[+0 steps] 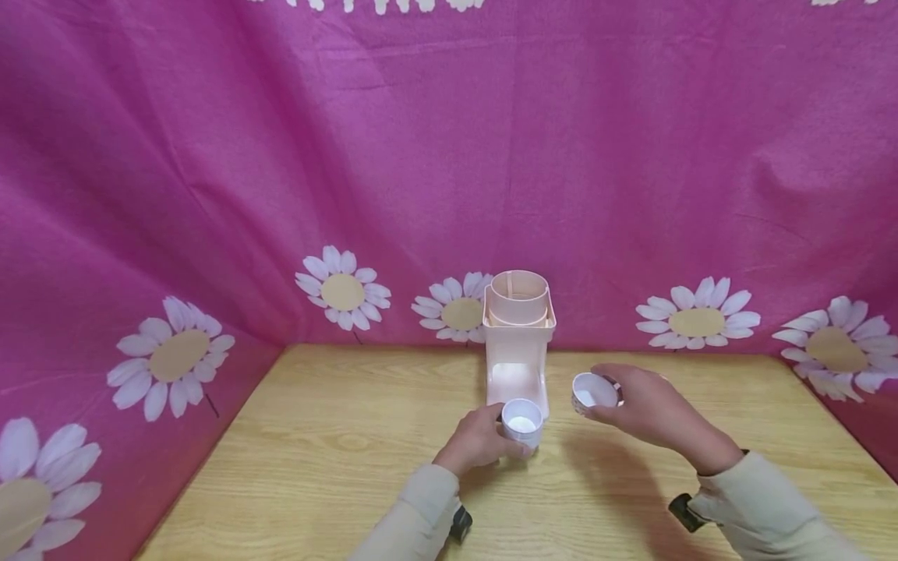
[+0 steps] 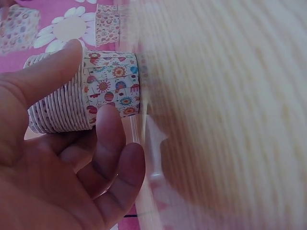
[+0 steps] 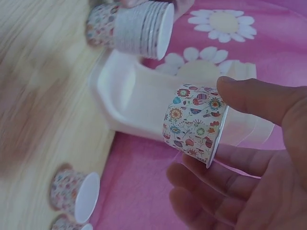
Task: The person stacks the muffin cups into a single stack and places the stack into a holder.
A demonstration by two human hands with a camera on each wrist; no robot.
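The left hand grips a stack of nested paper cups, low and just right of centre in the head view. In the left wrist view the thumb lies along the upper side of the stack and bent fingers are below it; the outermost cup shows a bright print of flowers, and the many pale rims sit tightly one within another. I cannot tell whether the base touches the table.

The right hand pinches 1 cup between thumb and fingers, to the right of the stack and apart from it. In the right wrist view this cup lies tilted at centre right of the frame, with the same kind of print.

A pale pink holder stands upright on the table just behind the stack, with a round tube at its top. At the lower left of the right wrist view, a printed cup on the table sits near a second printed cup, cut off by the bottom edge.

Magenta cloth with white daisies fills the upper frame. A beige sleeve covers the left forearm, a matching sleeve the right.
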